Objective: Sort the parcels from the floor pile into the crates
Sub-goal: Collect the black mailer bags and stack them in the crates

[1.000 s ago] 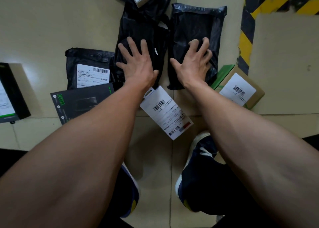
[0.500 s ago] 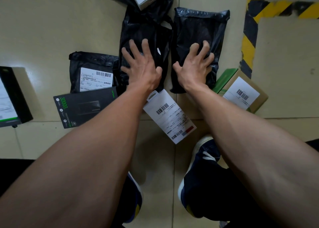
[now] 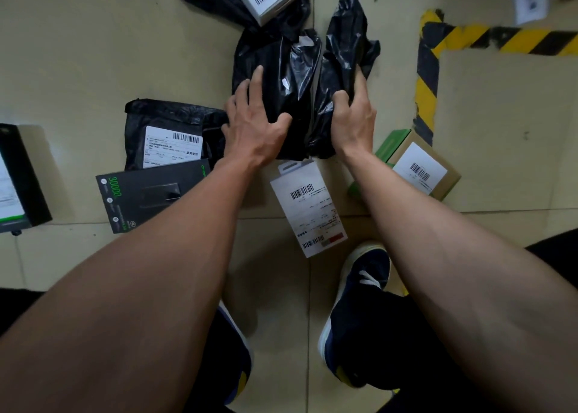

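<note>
Flat hands have clamped now: right hand (image 3: 353,121) scrunches the right poly mailer (image 3: 345,37), half off the floor (image 3: 93,52); left hand (image 3: 253,131) grips the left poly mailer (image 3: 281,68) beside it. Pickup step, I reckon; next lift both toward crates.

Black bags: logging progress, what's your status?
Left grip holds left black bag; right grip pinches right black bag, bunched. White packet lies at their near edge.
</note>
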The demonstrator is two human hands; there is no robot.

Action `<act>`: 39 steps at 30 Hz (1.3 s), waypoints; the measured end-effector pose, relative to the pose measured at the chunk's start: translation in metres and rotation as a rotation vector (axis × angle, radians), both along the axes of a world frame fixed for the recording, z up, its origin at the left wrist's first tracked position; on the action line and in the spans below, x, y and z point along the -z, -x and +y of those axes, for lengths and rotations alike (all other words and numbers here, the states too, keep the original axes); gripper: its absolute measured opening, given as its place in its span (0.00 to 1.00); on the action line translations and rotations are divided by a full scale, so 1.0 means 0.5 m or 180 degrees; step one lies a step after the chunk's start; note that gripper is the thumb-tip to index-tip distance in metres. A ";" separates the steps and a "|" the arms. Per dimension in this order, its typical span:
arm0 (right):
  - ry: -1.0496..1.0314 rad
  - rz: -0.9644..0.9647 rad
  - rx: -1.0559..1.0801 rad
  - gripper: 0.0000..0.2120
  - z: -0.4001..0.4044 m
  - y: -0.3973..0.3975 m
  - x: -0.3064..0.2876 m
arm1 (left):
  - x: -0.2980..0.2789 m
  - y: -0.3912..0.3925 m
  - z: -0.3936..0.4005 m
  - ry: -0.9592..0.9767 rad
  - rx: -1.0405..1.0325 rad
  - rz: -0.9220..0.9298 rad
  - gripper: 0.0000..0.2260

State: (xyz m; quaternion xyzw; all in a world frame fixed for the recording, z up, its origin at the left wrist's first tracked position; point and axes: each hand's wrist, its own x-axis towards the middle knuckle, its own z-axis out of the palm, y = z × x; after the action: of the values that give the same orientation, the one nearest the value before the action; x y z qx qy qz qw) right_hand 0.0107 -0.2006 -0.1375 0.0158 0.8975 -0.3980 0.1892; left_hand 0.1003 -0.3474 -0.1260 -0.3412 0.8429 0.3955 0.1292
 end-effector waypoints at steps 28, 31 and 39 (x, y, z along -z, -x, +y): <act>-0.0989 -0.0526 0.0148 0.29 0.035 0.041 0.029 | 0.025 0.019 -0.002 0.0266 0.0340 -0.0244 0.38; -0.1764 -0.0017 -0.0375 0.34 0.017 0.024 0.026 | 0.028 0.013 -0.016 0.0062 0.0325 -0.0073 0.38; -0.1568 0.0611 -0.1477 0.11 -0.079 -0.033 0.002 | 0.030 -0.004 -0.050 -0.0468 0.0233 0.0296 0.38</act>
State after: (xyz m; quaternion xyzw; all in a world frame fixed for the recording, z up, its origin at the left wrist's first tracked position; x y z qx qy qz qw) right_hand 0.0273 -0.2400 -0.1384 -0.1809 0.9600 -0.1156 0.1799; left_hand 0.1022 -0.3726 -0.1411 -0.2811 0.8285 0.4668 0.1291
